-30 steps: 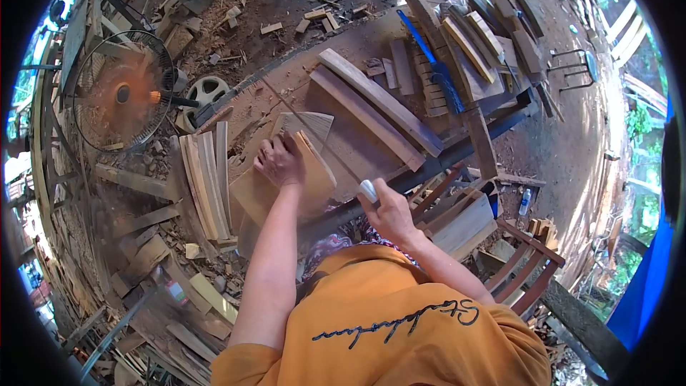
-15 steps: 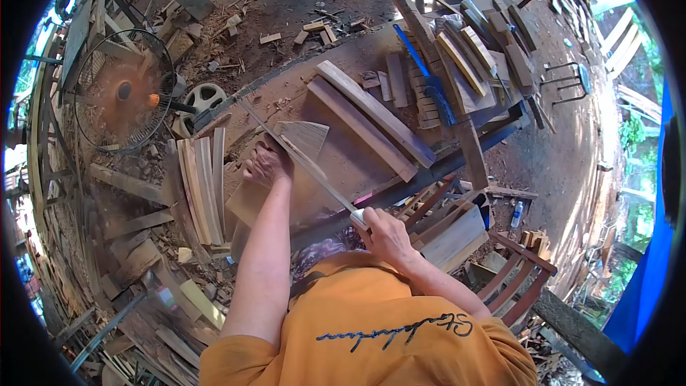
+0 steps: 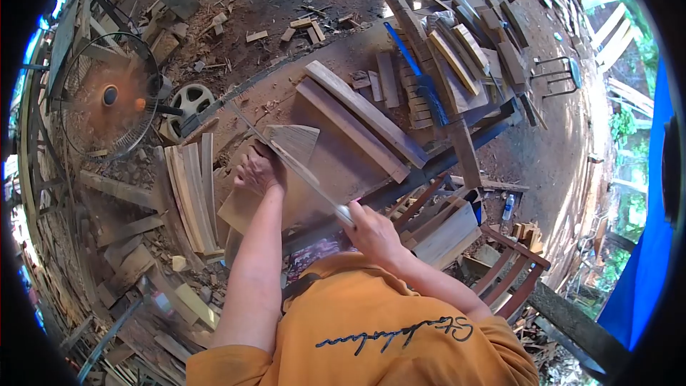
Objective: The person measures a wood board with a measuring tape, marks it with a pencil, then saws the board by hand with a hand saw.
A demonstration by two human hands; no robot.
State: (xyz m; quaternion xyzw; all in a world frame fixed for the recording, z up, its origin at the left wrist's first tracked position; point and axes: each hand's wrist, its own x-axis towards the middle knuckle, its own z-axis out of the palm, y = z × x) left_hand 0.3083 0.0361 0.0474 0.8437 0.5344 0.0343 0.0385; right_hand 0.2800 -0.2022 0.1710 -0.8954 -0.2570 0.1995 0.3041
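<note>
My right hand is closed round the pale handle of a long thin tool, which looks like a saw or file. Its blade slants up and left over the bench, past my left hand. That left hand has its fingers curled and presses on a piece of wood whose held part is mostly hidden beneath it. A pale, wedge-shaped board lies just beyond the blade. Under my left hand and forearm a flat brown board reaches the near edge of the bench.
Two long beams lie across the bench. A blue tool rests beside stacked wood offcuts on the right. A caged fan stands at the left, near curved slats. A wooden chair is at the lower right.
My right hand has moved slightly down and left with the tool, drawing the blade towards my body. The whole view has shifted a little. My left hand keeps its hold.
</note>
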